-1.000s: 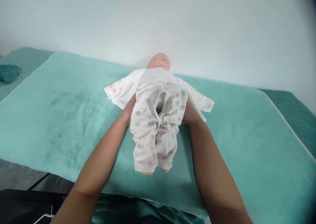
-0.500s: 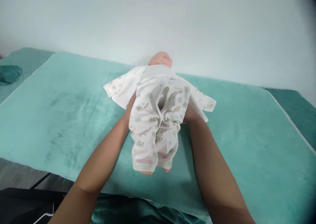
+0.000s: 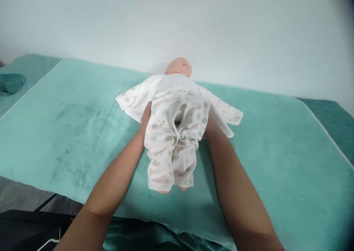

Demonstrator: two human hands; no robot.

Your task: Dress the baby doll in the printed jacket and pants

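Fingers are mostly hiding behind the cloth, so whether either hand is spreading, closing or pinching I cannot tell. The left hand (image 3: 146, 120) is touching one side of the printed trousers (image 3: 162, 144) on a dressed doll (image 3: 177, 92), and the right hand (image 3: 211, 125) is lying against the other. This two-sided placing is probably steadying or supporting the body evenly; whether the green mat (image 3: 83, 107) below is bearing its weight is not showing clearly. Farther out, the sleeves of a white top (image 3: 151, 90) are fanning sideways, seemingly leaving the trunk free for the hands. The doll's long axis is running away from the person: its head (image 3: 178, 66) is pointing toward the pale wall (image 3: 177, 22), its feet (image 3: 162, 192) back between the forearms (image 3: 116, 181).
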